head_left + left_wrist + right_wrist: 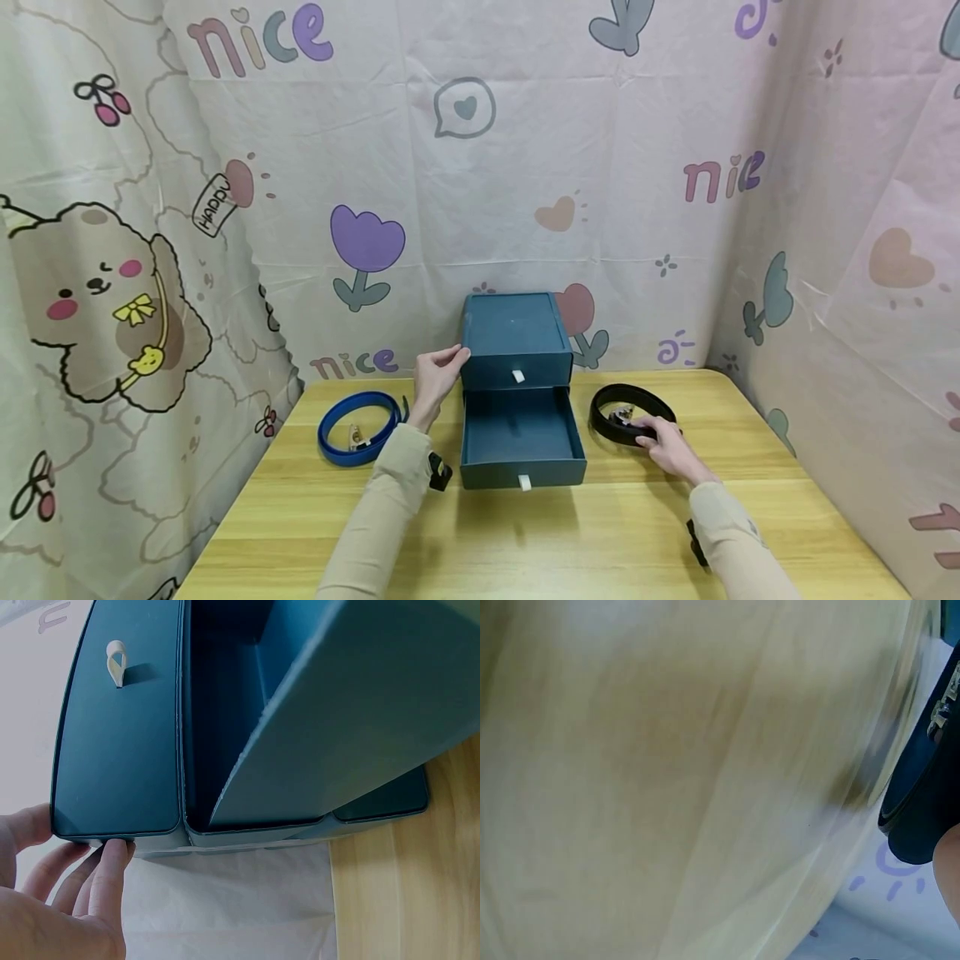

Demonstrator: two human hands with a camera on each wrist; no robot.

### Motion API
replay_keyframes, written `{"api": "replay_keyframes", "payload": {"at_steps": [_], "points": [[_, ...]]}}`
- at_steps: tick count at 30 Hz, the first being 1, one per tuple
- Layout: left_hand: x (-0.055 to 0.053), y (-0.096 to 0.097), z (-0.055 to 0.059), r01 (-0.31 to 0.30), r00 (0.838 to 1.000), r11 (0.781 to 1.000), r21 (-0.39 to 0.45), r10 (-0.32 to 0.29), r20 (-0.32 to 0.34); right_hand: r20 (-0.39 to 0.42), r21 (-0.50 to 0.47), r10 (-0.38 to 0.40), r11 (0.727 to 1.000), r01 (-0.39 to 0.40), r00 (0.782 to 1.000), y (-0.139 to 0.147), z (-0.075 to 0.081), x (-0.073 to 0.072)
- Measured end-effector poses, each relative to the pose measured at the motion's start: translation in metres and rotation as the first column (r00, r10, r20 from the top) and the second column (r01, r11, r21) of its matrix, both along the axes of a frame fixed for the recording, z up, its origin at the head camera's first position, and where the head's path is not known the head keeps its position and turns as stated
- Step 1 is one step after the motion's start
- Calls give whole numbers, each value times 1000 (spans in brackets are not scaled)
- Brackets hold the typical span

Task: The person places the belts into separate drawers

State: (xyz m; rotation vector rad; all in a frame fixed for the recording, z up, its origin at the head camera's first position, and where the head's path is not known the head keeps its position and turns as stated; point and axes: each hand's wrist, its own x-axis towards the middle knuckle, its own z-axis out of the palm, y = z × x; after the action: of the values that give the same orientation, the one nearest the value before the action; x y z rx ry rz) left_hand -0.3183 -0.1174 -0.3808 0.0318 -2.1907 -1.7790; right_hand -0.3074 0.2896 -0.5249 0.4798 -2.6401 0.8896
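My left hand (437,379) pinches the upper left corner of a dark teal drawer box (513,323), the thumb at the top edge and fingers (109,889) against its side. Below the closed top drawer, an open drawer (491,475) juts forward with nothing inside. In the left wrist view another closed front (386,796) shows beneath it. On the right, my right hand (670,452) grips a coiled black belt (611,432) by its near side. The belt's metal buckle (621,413) lies inside the coil, and a shadow falls below it.
A coiled blue belt (348,457) with a gold-coloured buckle (356,435) lies left of the box on the wooden table (525,550). Patterned curtains (480,183) hang behind the table and at both sides.
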Motion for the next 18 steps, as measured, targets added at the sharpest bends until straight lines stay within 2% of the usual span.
{"api": "replay_keyframes", "payload": {"at_steps": [9,18], "points": [[-3,0,0,1,999,1000,5,-1,46,-148,-20,26,999,-29,989,-3,5,4],[-3,1,-1,-1,999,1000,1,1,43,-218,-51,70,995,-83,974,-4,19,7]]}}
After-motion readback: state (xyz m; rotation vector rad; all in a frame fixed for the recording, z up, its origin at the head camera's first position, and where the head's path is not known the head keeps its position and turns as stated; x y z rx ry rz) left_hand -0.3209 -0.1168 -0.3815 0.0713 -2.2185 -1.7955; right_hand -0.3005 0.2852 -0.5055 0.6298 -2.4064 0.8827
